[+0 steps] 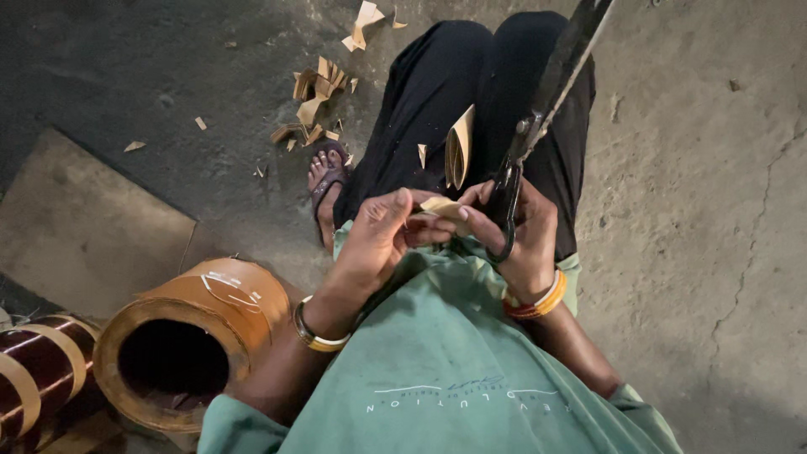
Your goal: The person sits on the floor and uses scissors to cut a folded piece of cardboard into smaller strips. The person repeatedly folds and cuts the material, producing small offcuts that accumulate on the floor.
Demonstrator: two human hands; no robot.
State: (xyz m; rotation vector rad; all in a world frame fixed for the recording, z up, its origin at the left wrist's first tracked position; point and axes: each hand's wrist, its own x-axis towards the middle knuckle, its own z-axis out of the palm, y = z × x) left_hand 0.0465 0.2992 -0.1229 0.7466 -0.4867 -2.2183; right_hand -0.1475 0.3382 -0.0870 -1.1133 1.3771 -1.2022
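Left hand (378, 240) pinches a small tan paper strip (443, 207) between both hands; right hand (521, 240) grips large dark metal scissors (538, 126). Risk: blades could nick the nearby left fingertips, or the strip could slip

Dim, soft light falls from the far right, where the concrete floor (698, 168) looks palest; the near left corner sinks into shadow. No glare. The scissors (538, 126) blur toward the top edge, and the paper scraps (318, 88) look soft.
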